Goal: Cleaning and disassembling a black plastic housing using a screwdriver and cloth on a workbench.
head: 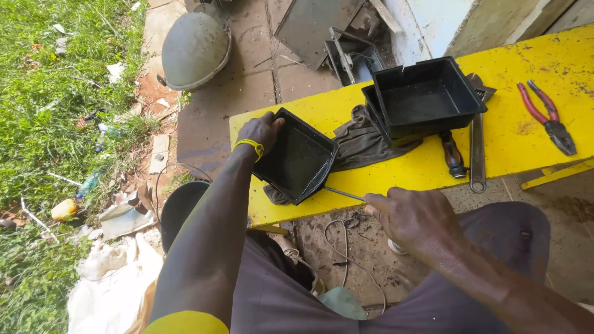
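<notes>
**Prying at the black lid on the yellow bench**

Fingers of my left hand (260, 131) are curled over the far corner of a shallow black plastic tray (296, 159), thumb on the rim, tilting it up on edge at the near-left end of the yellow bench (526, 133). Those of my right hand (413, 218) are pressed together around the handle of a thin metal tool (344, 194), which I take to be a slim screwdriver; the handle itself is hidden in my fist, and the tip meets the tray's lower corner.

As I judge it, the work is mid-way. One tray-like piece is already free and in my grip, and the tool is at its edge, so something there is not yet finished. What exactly the tip is working on is too small for me to tell.

On containers: the tray I hold looks empty, showing only a dull, dusty inner face. Farther along the bench sits a deeper black box (426, 98), open side up, seemingly nested on another black piece beneath it; its inside also looks bare. A grey rag (364, 143) lies between tray and box, partly under both.

Just beside the box lie a dark-handled screwdriver (453, 156) and a long spanner (477, 148), with red-handled pliers (548, 117) well apart to the right.
</notes>
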